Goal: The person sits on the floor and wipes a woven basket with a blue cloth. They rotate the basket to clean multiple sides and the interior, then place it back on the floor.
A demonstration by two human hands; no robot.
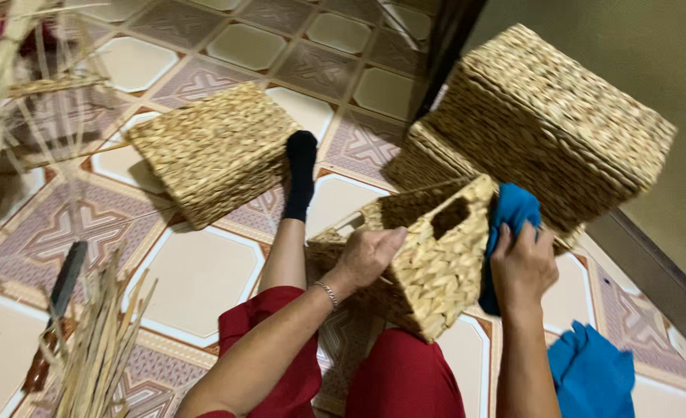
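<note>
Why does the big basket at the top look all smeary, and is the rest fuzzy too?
Head view: the large woven straw basket is streaked by motion blur; the small woven basket with a handle hole, the left hand and the right hand holding a blue cloth are only slightly soft; soft glare on the patterned floor tiles.

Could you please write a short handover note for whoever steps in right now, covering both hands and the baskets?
Left hand: grips the rim of the small woven basket, held tilted over the lap.
Right hand: presses a blue cloth against the basket's outer side.
Nearby: a large woven basket stacked behind, another woven basket on the tiled floor, more blue cloth at the right, loose straw at the left.
Done or left: cannot tell from this view.
</note>
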